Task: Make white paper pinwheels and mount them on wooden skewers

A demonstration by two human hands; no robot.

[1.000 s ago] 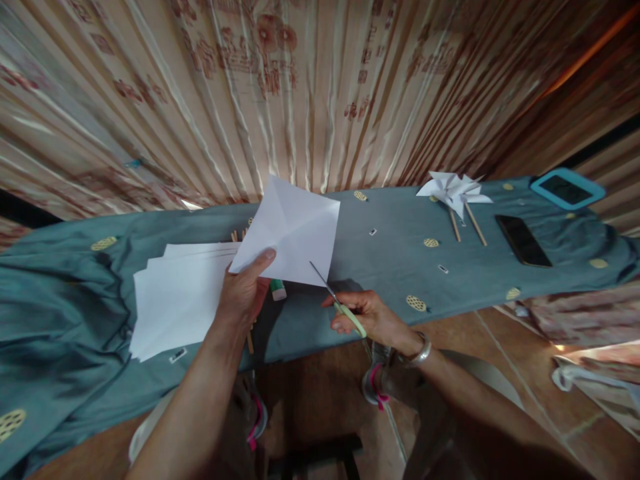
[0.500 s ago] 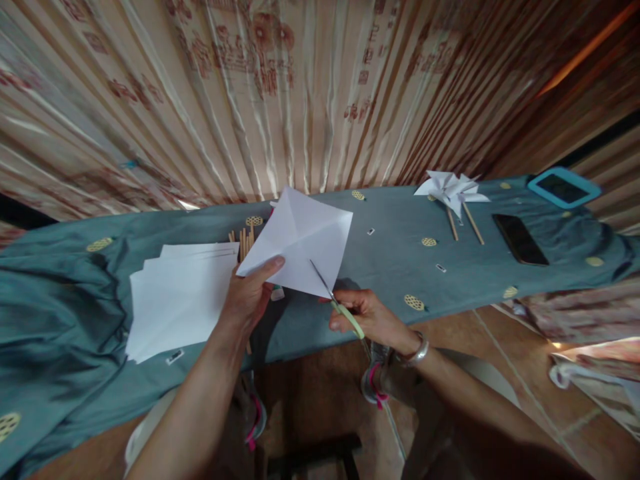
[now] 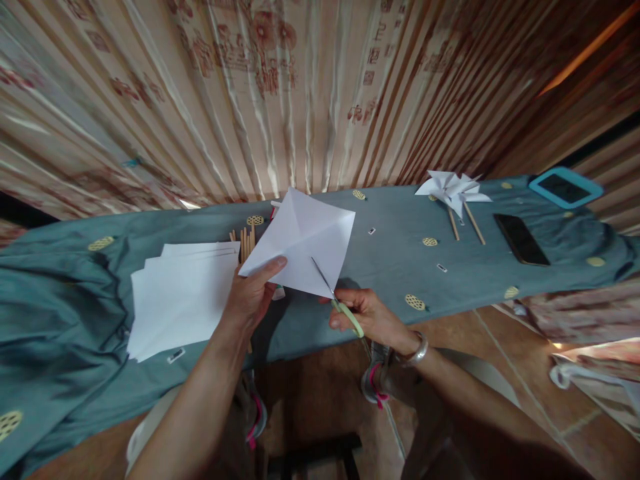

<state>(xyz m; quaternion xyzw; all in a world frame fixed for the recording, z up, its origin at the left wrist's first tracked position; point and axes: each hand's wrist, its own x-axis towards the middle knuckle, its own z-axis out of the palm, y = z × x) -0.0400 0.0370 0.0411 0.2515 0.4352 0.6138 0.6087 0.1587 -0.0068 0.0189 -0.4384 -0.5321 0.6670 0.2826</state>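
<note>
My left hand [image 3: 250,297] pinches the near left corner of a creased white square of paper [image 3: 300,240], held up over the table. My right hand [image 3: 367,317] grips green-handled scissors [image 3: 336,300]; their blades point up and left into the paper's near corner. A stack of white sheets [image 3: 183,293] lies on the cloth to the left of my left hand. Wooden sticks [image 3: 243,243] lie partly hidden behind the held paper.
A teal cloth [image 3: 390,260] covers the long table. Two white paper pinwheels on sticks [image 3: 453,193] lie at the far right, beside a black phone [image 3: 521,239] and a blue-framed tablet [image 3: 565,188]. A striped curtain [image 3: 280,93] hangs behind. Brown floor tiles lie below.
The paper has shifted right and slightly up in my left hand. The scissors' blades have moved from beside the paper's edge into its near corner.
</note>
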